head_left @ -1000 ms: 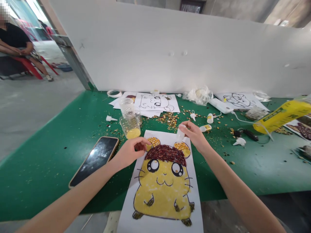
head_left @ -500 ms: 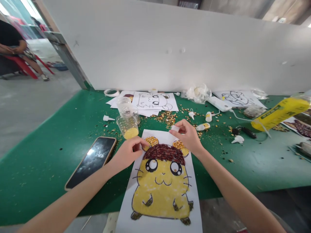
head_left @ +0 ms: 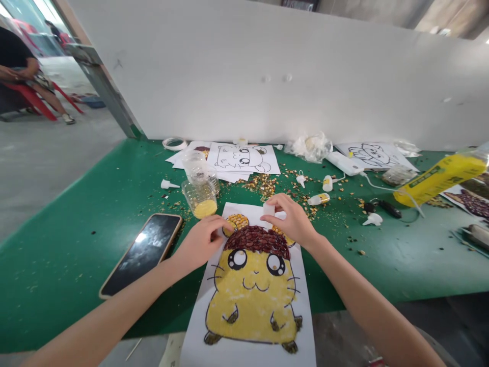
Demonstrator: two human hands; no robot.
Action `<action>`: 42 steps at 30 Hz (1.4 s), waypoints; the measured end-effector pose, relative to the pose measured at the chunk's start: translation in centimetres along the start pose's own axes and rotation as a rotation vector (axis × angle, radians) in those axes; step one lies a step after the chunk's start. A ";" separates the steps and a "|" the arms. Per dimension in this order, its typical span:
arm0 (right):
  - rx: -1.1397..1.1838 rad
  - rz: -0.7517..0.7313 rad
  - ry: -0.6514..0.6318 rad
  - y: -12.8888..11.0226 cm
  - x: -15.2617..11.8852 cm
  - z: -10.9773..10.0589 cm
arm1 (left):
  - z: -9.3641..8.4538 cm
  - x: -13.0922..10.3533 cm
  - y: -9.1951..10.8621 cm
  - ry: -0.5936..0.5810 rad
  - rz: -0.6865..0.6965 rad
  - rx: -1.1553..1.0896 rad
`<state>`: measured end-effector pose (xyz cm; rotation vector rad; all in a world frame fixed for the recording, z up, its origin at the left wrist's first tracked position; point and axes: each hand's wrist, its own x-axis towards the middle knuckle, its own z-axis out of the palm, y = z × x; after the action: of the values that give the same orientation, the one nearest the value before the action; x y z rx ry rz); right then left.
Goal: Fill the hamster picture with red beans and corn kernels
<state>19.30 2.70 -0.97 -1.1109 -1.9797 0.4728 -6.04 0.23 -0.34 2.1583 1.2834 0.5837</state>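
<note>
A hamster picture [head_left: 250, 295] lies on white paper at the table's near edge, its body filled with yellow grain, its head top with dark red beans [head_left: 256, 238] and its ears with corn kernels [head_left: 237, 221]. My left hand [head_left: 200, 241] presses the paper beside the left ear, fingertips pinched. My right hand [head_left: 292, 220] hovers over the right ear and grips a small white glue bottle [head_left: 269, 209] pointing left.
A phone [head_left: 141, 254] lies left of the paper. Plastic cups [head_left: 200, 196] with yellow grain stand behind it. Blank hamster drawings [head_left: 242, 158], scattered kernels, small bottles and caps, a white charger [head_left: 346, 163] and a yellow bag [head_left: 439, 178] cover the green table [head_left: 76, 229]. Someone sits far left.
My right hand has moved left from the right ear toward the middle, tilting the small bottle sideways. The left hand has stayed by the left ear.
</note>
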 end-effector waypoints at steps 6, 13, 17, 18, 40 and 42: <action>-0.017 0.116 -0.003 -0.3 0.0 0.1 | -0.1 -0.1 0.2 -0.004 -0.039 0.010; 0.090 0.363 0.062 -0.3 0.3 -0.1 | -0.1 -0.1 0.3 0.000 -0.034 0.044; 0.211 0.308 0.147 -0.4 0.3 -0.2 | -0.2 -0.1 0.4 -0.002 -0.042 0.028; 0.237 0.303 0.148 -0.5 0.3 -0.2 | -0.2 -0.1 0.4 -0.005 -0.040 0.021; 0.106 0.207 0.121 -0.4 -0.2 0.5 | -0.2 0.0 0.2 -0.005 -0.039 -0.088; 0.073 0.187 0.076 -0.4 -0.3 0.5 | -0.2 0.0 0.3 0.004 -0.029 -0.080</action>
<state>18.77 2.29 -1.14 -1.2551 -1.7883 0.5870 -5.97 0.18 -0.04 2.0711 1.2698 0.6180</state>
